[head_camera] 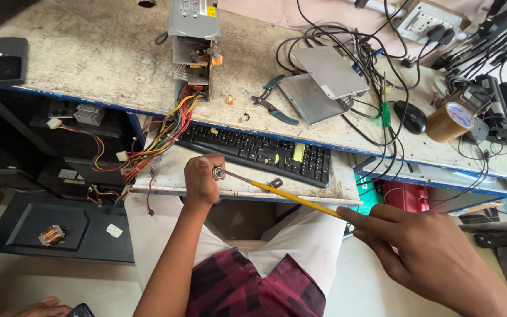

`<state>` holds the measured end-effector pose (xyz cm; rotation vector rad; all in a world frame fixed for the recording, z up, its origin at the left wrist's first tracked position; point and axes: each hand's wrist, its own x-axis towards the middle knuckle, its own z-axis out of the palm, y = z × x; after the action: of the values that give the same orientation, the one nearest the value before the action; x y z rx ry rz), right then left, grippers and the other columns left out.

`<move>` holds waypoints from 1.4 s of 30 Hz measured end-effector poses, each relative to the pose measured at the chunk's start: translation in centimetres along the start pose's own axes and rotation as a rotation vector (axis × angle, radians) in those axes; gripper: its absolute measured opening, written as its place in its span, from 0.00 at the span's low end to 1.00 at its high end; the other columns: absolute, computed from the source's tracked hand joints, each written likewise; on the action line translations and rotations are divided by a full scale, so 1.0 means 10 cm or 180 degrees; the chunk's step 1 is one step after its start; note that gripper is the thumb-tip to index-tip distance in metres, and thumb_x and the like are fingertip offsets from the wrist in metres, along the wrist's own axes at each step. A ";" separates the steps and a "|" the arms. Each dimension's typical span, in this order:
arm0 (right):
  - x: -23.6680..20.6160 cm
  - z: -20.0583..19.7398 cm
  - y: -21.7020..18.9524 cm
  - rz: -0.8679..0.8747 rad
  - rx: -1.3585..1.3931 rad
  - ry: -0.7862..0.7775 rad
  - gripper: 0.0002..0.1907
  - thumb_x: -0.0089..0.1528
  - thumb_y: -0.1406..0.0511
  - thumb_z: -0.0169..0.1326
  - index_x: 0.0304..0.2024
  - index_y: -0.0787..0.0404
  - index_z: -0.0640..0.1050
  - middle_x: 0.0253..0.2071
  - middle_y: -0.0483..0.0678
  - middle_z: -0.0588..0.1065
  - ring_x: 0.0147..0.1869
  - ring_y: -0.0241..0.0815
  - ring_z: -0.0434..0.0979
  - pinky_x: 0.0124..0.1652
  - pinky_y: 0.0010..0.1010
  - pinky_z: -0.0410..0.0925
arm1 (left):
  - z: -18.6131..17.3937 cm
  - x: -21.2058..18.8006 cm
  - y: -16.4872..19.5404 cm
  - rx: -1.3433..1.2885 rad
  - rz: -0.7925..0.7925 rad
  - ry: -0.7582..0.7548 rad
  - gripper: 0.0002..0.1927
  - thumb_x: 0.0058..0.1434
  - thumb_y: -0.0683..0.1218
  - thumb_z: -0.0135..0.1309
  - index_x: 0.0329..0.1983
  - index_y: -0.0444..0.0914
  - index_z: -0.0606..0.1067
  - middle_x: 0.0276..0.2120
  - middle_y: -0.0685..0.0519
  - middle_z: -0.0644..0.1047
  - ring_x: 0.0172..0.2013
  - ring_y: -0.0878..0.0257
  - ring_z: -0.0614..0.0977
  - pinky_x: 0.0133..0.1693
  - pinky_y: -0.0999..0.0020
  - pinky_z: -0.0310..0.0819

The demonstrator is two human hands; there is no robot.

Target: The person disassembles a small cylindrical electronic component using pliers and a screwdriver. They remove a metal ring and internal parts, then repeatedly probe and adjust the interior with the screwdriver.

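My left hand (202, 179) is closed around a small round silver part (219, 172) held just above the keyboard shelf. My right hand (423, 255) grips a yellow-handled screwdriver (291, 197), whose thin metal shaft reaches left to that silver part. A small metal bracket (274, 184) lies on the shelf right under the shaft. An opened grey power supply (192, 41) stands on the bench further back, its bundle of coloured wires (156, 141) hanging down over the bench edge to the left of my left hand.
A black keyboard (259, 151) lies on the pull-out shelf (165, 176). On the bench are green-handled pliers (272, 100), a grey metal cover (318, 82), a black mouse (412, 116), a brown tape roll (450, 121) and tangled black cables (382, 64). A black panel (48, 226) lies on the floor.
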<state>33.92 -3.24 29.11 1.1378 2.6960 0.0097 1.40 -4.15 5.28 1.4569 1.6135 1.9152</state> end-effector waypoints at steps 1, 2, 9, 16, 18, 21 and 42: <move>0.00 -0.02 0.00 0.0038 -0.0026 -0.0082 0.26 0.60 0.57 0.53 0.62 0.32 0.78 0.32 0.37 0.78 0.30 0.45 0.79 0.32 0.41 0.70 | 0.00 0.00 0.00 -0.0036 -0.0014 0.0008 0.50 0.68 0.77 0.14 0.14 0.33 0.63 0.12 0.52 0.62 0.16 0.60 0.65 0.24 0.63 0.52; 0.00 -0.04 -0.01 0.0076 -0.0052 -0.0167 0.26 0.61 0.57 0.53 0.62 0.32 0.78 0.33 0.37 0.78 0.30 0.45 0.79 0.32 0.41 0.71 | -0.01 0.00 0.01 -0.0072 -0.0031 0.0017 0.50 0.68 0.77 0.14 0.14 0.33 0.64 0.12 0.52 0.62 0.16 0.60 0.65 0.23 0.63 0.51; -0.03 -0.18 -0.17 -0.0004 -0.0545 -0.0546 0.32 0.62 0.57 0.50 0.70 0.30 0.71 0.35 0.37 0.77 0.30 0.46 0.79 0.32 0.40 0.72 | -0.02 -0.02 0.01 -0.0050 -0.0021 0.0030 0.49 0.68 0.76 0.16 0.12 0.33 0.64 0.11 0.52 0.62 0.15 0.59 0.65 0.23 0.62 0.52; 0.03 -0.49 -0.32 -0.0412 -0.0902 -0.0803 0.34 0.59 0.59 0.50 0.71 0.42 0.69 0.34 0.42 0.75 0.31 0.48 0.79 0.33 0.43 0.72 | -0.02 -0.04 0.01 0.0692 0.0580 -0.0346 0.40 0.73 0.67 0.19 0.14 0.37 0.60 0.14 0.47 0.61 0.20 0.46 0.68 0.26 0.53 0.58; 0.09 -0.59 -0.33 -0.0507 -0.0878 -0.0674 0.33 0.58 0.61 0.50 0.68 0.43 0.72 0.33 0.43 0.76 0.32 0.48 0.80 0.33 0.43 0.72 | -0.01 -0.04 0.01 0.0807 0.0603 -0.0481 0.38 0.72 0.66 0.21 0.15 0.37 0.59 0.15 0.46 0.60 0.20 0.44 0.67 0.27 0.51 0.56; 0.18 -0.69 -0.37 -0.0596 -0.0783 -0.0527 0.32 0.57 0.64 0.50 0.66 0.40 0.74 0.32 0.42 0.77 0.33 0.49 0.80 0.33 0.44 0.72 | -0.01 -0.05 0.01 0.0863 0.0585 -0.0572 0.38 0.72 0.66 0.21 0.14 0.37 0.58 0.14 0.46 0.59 0.19 0.44 0.66 0.26 0.52 0.56; 0.17 0.30 0.41 -0.0238 0.1838 0.0426 0.15 0.59 0.62 0.59 0.48 0.57 0.84 0.30 0.47 0.83 0.31 0.39 0.83 0.33 0.31 0.74 | -0.08 -0.05 -0.18 -0.0876 -0.0039 -0.0470 0.46 0.69 0.75 0.23 0.11 0.34 0.55 0.10 0.54 0.56 0.15 0.65 0.57 0.22 0.64 0.43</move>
<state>36.30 0.61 26.18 1.2021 2.9482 -0.7746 0.29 -4.35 3.62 1.4313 1.2361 1.8850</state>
